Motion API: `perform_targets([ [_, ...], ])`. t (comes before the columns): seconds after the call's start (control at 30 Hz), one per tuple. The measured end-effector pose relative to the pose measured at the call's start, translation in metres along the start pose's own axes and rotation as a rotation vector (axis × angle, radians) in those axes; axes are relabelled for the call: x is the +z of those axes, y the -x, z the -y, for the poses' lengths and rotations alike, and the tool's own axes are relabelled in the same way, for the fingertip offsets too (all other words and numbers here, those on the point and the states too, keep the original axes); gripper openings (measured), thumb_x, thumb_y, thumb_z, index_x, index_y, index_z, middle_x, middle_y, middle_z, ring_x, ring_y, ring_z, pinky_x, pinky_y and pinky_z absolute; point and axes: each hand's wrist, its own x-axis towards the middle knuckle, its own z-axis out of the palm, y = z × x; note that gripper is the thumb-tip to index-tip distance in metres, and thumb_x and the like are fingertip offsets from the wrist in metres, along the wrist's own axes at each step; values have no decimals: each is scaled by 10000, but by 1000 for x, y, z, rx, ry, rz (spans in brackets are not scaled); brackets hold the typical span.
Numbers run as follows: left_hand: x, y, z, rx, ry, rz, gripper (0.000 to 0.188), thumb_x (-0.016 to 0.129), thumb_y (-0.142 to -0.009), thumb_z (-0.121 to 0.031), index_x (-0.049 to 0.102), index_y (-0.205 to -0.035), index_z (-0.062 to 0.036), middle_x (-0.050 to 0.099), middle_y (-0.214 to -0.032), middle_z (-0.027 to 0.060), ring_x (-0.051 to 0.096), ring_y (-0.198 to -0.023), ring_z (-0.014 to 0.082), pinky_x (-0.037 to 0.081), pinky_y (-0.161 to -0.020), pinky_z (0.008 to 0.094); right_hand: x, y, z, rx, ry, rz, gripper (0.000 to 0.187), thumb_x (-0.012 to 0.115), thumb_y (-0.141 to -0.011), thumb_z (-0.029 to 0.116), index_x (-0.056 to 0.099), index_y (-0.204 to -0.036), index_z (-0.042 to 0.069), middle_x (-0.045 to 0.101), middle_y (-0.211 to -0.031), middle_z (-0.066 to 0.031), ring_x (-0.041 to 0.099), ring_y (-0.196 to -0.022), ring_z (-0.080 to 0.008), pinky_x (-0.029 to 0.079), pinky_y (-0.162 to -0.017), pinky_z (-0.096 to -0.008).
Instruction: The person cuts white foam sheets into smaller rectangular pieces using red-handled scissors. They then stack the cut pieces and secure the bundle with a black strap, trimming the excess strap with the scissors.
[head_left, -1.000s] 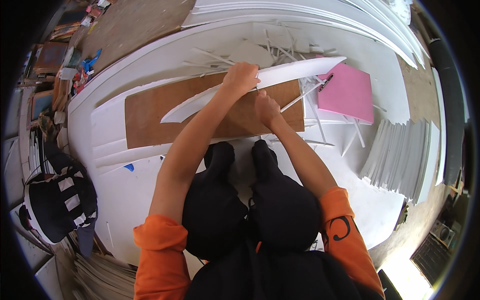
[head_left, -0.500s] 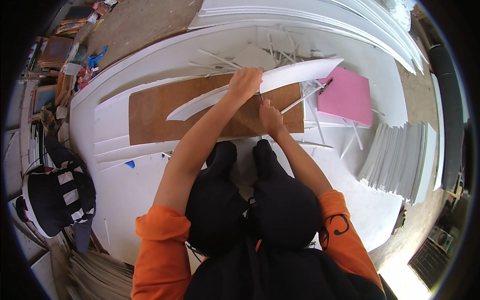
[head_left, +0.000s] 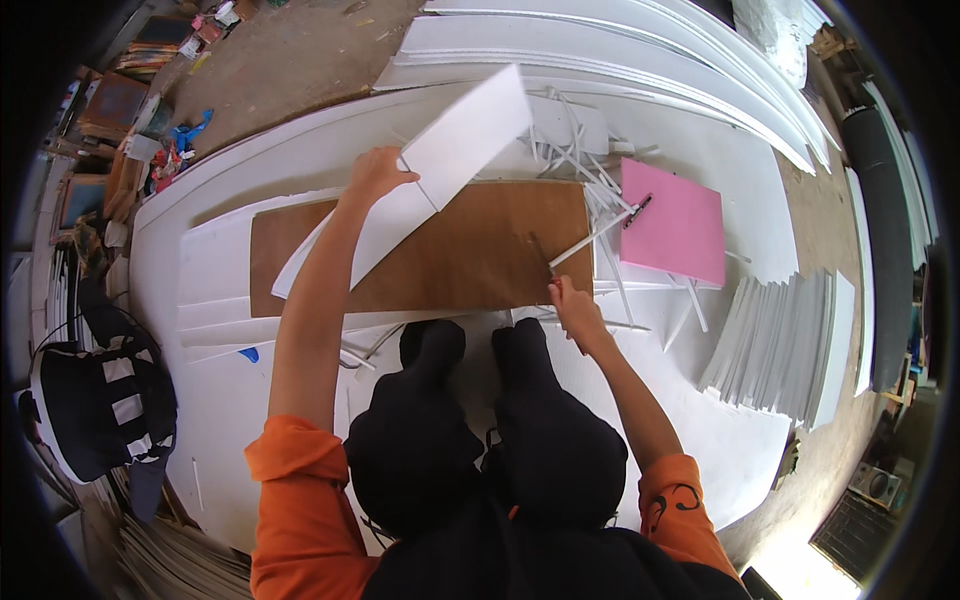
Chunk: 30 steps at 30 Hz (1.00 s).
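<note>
We've our right hand (head_left: 577, 308) closed round a knife (head_left: 544, 260), well apart from the white sheet (head_left: 470, 130), likely for safety; our left hand (head_left: 382, 174) holds that sheet beside its split, slanting across the brown board (head_left: 480, 250), seemingly for control; white offcuts (head_left: 574, 150) lie beyond.

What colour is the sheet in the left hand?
The sheet in the left hand is white; the head view shows it best.

L fingers (head_left: 404, 177) fwd, R fingers (head_left: 564, 297) nearer, curled

Head-worn fisheye view, downward over both hands (head_left: 380, 172) (head_left: 578, 310)
</note>
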Motion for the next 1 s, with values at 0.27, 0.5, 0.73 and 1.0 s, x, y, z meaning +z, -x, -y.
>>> perform_targets([
  [0.27, -5, -8, -16, 18, 117, -286, 266, 632, -642, -223, 545, -852, -84, 621, -803, 86, 587, -797, 274, 210, -967, 544, -45, -26, 22, 0, -708, -30, 305, 395, -896, 312, 437, -935, 12, 495, -476, -81, 511, -375, -168, 426, -398, -289],
  [0.5, -57, 2, -115, 308, 16, -532, 240, 591, -688, -186, 445, -859, -100, 577, -624, 76, 581, -574, 253, 455, -496, 370, -101, -37, 71, -58, -1341, 131, 362, 502, -850, 347, 336, -958, 43, 529, -952, -186, 592, -755, -262, 504, -577, -338],
  [0.73, -85, 73, -167, 603, -52, -507, 240, 599, -719, -163, 447, -888, -85, 600, -756, 88, 593, -644, 251, 473, -542, 362, -146, -25, 121, -298, -1857, 226, 459, 530, -839, 297, 310, -1069, -33, 491, -1065, -250, 574, -875, -350, 499, -723, -453],
  [1.0, -101, 128, -162, 549, 238, -675, 487, 602, -771, -262, 379, -1137, -30, 425, -1201, 148, 386, -1127, 319, 253, -979, 380, -166, 24, 111, -394, -1630, -106, 161, 578, -781, -2, 466, -872, 71, 500, -788, -11, 524, -743, -128, 448, -659, -290],
])
